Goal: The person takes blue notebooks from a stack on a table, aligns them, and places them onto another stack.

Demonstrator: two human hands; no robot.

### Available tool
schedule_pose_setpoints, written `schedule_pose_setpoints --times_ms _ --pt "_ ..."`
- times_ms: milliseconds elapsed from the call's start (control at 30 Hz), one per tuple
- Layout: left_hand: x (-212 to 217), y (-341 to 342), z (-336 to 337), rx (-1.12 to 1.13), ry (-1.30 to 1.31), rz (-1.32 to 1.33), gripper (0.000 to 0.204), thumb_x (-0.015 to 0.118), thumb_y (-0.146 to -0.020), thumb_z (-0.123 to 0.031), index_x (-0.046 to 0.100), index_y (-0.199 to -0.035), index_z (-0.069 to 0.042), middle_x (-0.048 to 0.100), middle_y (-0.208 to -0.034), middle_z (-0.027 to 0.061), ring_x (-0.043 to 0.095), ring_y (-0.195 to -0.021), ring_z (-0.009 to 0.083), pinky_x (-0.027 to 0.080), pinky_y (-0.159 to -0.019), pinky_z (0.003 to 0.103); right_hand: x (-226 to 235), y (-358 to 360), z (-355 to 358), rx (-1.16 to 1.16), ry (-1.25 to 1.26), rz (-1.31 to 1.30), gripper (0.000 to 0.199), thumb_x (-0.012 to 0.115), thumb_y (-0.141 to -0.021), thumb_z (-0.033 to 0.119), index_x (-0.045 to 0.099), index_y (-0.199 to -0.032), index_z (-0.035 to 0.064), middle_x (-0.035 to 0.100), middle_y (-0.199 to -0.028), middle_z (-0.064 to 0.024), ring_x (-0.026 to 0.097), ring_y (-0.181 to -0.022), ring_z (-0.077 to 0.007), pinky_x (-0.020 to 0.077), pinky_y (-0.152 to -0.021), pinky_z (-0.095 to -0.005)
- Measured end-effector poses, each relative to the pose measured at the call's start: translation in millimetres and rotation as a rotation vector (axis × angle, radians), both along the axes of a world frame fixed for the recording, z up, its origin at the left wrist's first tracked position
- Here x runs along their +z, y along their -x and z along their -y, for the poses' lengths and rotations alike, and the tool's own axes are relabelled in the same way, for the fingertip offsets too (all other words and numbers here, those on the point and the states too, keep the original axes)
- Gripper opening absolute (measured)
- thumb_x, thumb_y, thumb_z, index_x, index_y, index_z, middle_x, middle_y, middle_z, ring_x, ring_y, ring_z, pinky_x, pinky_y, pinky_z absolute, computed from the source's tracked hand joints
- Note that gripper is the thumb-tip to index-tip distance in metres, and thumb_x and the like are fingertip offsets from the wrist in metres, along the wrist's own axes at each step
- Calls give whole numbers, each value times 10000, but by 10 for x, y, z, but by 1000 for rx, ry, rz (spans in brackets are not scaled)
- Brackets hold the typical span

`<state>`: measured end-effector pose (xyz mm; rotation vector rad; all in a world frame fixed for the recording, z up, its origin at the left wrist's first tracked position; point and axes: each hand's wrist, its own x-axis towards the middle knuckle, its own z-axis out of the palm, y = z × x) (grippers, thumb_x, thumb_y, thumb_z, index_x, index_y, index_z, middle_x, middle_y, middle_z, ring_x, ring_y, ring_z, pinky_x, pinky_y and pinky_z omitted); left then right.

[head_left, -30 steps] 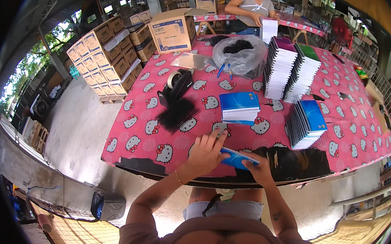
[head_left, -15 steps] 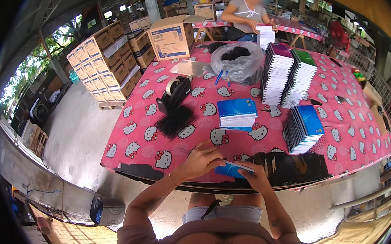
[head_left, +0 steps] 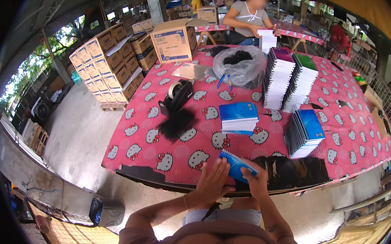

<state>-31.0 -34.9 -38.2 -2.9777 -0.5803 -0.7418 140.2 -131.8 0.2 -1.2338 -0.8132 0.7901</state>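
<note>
Two hands on blue spiral notebook [head_left: 237, 164] at near table edge [head_left: 155, 176]. Left hand [head_left: 212, 181] flat, fingers spread on cover. Right hand [head_left: 255, 180] fingers curled, gripping its right side.

A: Which packages are in view?

B: An open brown carton [head_left: 176, 41] with a blue-and-white label stands at the table's far left corner. Stacked brown cartons [head_left: 109, 64] with pale labels sit on the floor left of it.

A: Any more?

B: A clear plastic bag [head_left: 239, 66] of black items.
</note>
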Motion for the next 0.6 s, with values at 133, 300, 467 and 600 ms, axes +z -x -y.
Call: schedule_pose_setpoints --times_ms 133,300,467,600 --pt "756 -208 -409 234 -166 69 828 483 -944 -594 415 -1439 67 369 -1524 283 303 -1455 419 151 -1117 690 -258 5 -93 124 9 72 343 672 -957 132 646 -1273 1 683 -1047 -29 580 -875 -75 501 -767 -245" --pt "172 -84 -121 12 -74 73 838 497 -936 -572 382 -1453 77 361 -1532 281 308 -1454 432 135 -1128 686 -45 -143 -52 123 -29 81 347 671 -955 124 642 -1277 -1 677 -1010 -18 573 -860 -68 498 -757 -244" --pt "292 -119 -224 54 -41 15 857 429 -962 -611 367 -1456 87 341 -1546 282 295 -1464 423 125 -1150 653 29 -53 -51 141 41 -40 347 663 -953 102 635 -1278 -14 671 -1015 -11 574 -895 -70 504 -797 -254" --pt "552 -213 -217 54 -110 63 831 507 -936 -571 395 -1451 70 388 -1515 276 333 -1449 389 163 -1157 615 -64 -140 -92 157 28 180 307 667 -940 88 665 -1238 14 684 -1000 -13 586 -898 -76 499 -803 -262"
